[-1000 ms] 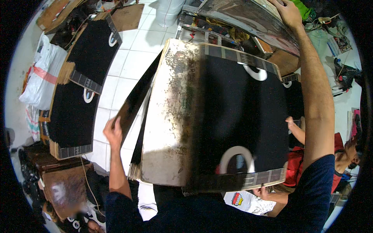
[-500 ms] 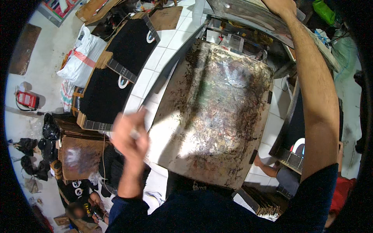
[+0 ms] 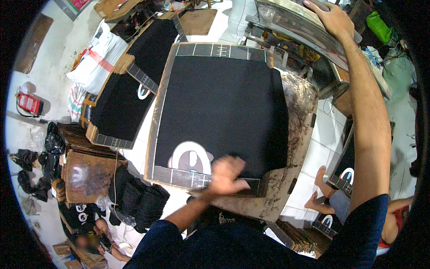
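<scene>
A black cloth panel [image 3: 224, 103] lies over a flat board [image 3: 156, 121] on the paint-stained table [image 3: 298, 130]. Grey bands with white lines run along the cloth's far and near ends, and a white, eye-like print [image 3: 180, 158] sits near its lower left. Over the panel's near edge is my left hand [image 3: 228, 175], blurred, its thumb and fingers apart; whether it touches the cloth I cannot tell. My right hand [image 3: 336, 20] grips the upper edge of a raised, stained wooden frame [image 3: 295, 22] at the far end of the table.
To the left, more boards with black cloth [image 3: 118, 107] lean beside a white sack [image 3: 98, 56]. Below them are stacked brown boards [image 3: 89, 175] and black cloth [image 3: 139, 197]. Another person's bare legs [image 3: 324, 195] show at the right, near more printed panels. A second person sits at lower left.
The black cloth on its board now covers most of the table top, which was bare before. My left hand has moved right over its near edge. My right hand stays on the raised frame.
</scene>
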Demonstrator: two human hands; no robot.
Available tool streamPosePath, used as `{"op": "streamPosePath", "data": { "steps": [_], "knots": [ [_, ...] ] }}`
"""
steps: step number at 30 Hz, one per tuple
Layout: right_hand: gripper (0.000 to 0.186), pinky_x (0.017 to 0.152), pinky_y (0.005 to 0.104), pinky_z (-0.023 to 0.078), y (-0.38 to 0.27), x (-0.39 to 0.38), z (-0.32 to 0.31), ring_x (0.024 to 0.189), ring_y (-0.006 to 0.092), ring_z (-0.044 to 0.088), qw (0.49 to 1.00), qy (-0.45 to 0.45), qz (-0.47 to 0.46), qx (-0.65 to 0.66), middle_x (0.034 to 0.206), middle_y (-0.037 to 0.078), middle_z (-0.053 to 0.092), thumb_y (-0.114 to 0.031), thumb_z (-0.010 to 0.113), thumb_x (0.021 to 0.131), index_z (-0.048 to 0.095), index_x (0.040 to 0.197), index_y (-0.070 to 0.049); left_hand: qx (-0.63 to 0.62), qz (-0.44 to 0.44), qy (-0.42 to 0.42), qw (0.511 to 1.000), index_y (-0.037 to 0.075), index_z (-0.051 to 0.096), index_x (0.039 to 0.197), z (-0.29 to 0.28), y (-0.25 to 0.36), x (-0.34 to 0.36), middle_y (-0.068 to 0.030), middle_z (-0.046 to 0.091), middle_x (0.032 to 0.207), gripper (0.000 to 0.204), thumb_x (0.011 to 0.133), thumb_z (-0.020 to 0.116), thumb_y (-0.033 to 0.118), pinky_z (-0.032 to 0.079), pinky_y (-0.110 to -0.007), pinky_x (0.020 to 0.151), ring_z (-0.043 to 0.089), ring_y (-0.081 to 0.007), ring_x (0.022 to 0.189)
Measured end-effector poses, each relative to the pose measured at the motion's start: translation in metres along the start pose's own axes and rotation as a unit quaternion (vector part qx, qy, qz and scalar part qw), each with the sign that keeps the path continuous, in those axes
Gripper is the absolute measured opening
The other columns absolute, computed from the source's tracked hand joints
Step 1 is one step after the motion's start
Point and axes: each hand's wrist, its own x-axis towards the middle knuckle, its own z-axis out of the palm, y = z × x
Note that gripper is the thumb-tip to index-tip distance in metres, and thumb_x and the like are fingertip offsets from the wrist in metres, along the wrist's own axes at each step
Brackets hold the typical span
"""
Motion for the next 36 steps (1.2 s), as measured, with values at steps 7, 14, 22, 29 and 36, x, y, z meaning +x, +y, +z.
{"op": "streamPosePath", "data": {
  "steps": [7,14,22,29,36],
  "knots": [
    [0.104,0.113,0.0463,0.044,0.011,0.009,0.017,0.131,0.0386,0.060,0.995,0.007,-0.052,-0.089,0.140,0.021,0.064,-0.093,0.046,0.078,0.060,0.146,-0.016,0.036,-0.626,0.118,0.770,-0.012,0.070,0.109,-0.138,-0.267,-0.091,-0.0310,0.072,0.103,0.063,0.104,0.055,0.049,0.051,-0.052,0.092,0.067,-0.0492,0.100],
    [0.079,0.089,0.0474,0.056,-0.022,-0.019,-0.014,0.102,0.0394,0.072,1.000,0.025,-0.002,-0.016,0.107,0.023,0.075,-0.080,0.064,0.078,0.079,0.109,-0.009,-0.175,-0.550,0.288,0.764,0.007,0.052,0.069,-0.160,-0.204,-0.121,0.0055,0.040,0.066,0.053,0.110,0.051,0.040,0.028,-0.033,0.055,0.034,-0.0082,0.063],
    [0.086,0.089,0.0486,0.057,-0.018,-0.025,-0.009,0.100,0.0402,0.073,0.999,0.027,0.013,-0.037,0.104,0.024,0.075,-0.086,0.062,0.075,0.079,0.113,-0.010,-0.340,-0.552,0.228,0.726,0.009,0.059,0.069,-0.098,-0.148,-0.076,0.0059,0.050,0.065,0.048,0.107,0.060,0.038,0.031,-0.030,0.055,0.038,-0.0080,0.062],
    [0.085,0.091,0.0470,0.057,-0.014,-0.038,-0.002,0.102,0.0369,0.074,0.999,0.028,0.004,-0.023,0.105,0.022,0.076,-0.087,0.060,0.075,0.080,0.113,-0.013,-0.225,-0.537,0.134,0.802,-0.009,0.066,0.080,-0.073,-0.182,-0.082,-0.0055,0.058,0.068,0.060,0.107,0.055,0.043,0.045,-0.039,0.065,0.049,-0.0160,0.069],
    [0.090,0.092,0.0460,0.057,-0.006,-0.025,0.002,0.104,0.0365,0.073,1.000,0.001,-0.009,-0.016,0.107,0.022,0.076,-0.090,0.058,0.075,0.078,0.117,-0.013,-0.168,-0.577,0.087,0.795,-0.001,0.063,0.076,-0.111,-0.206,-0.121,0.0010,0.051,0.065,0.057,0.107,0.055,0.046,0.038,-0.034,0.059,0.042,-0.0110,0.067]
  ]
}}
